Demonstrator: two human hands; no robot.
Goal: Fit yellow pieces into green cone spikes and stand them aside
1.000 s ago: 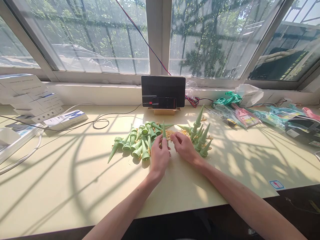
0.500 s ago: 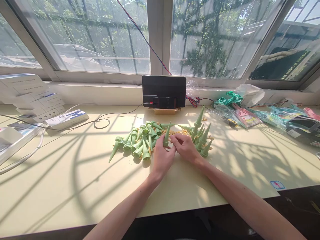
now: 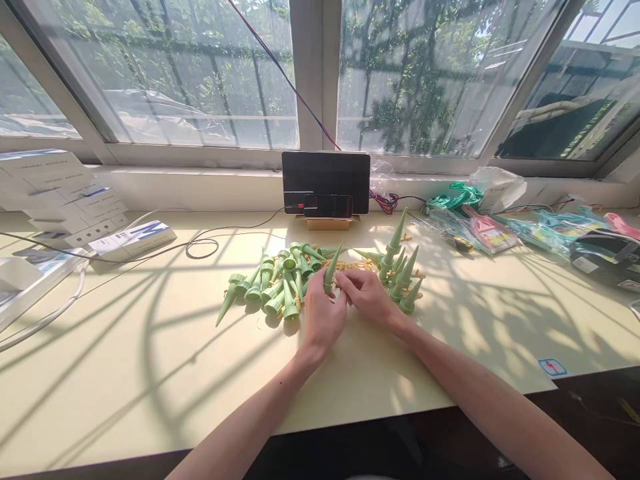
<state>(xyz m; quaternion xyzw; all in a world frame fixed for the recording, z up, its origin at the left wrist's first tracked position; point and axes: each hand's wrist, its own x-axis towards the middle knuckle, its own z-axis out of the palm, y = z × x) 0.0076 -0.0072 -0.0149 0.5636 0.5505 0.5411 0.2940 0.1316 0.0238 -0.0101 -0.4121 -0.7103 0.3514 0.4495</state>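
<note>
We had a green spike (image 3: 332,268) point-up and slightly tilted over the table (image 3: 200,387), our left hand (image 3: 324,312) closed around its lower end. Our right hand (image 3: 369,295) bunched its fingers beside it; we couldn't tell what they gripped. Loose spikes (image 3: 290,301) lay leftward, a spiky cluster (image 3: 404,277) rightward, a black tablet (image 3: 325,172) behind.

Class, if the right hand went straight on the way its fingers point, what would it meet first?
Probably the green spike in the left hand, though depth is unclear.

Hands (image 3: 324,312) close together, forearms (image 3: 260,410) angled inward
</note>
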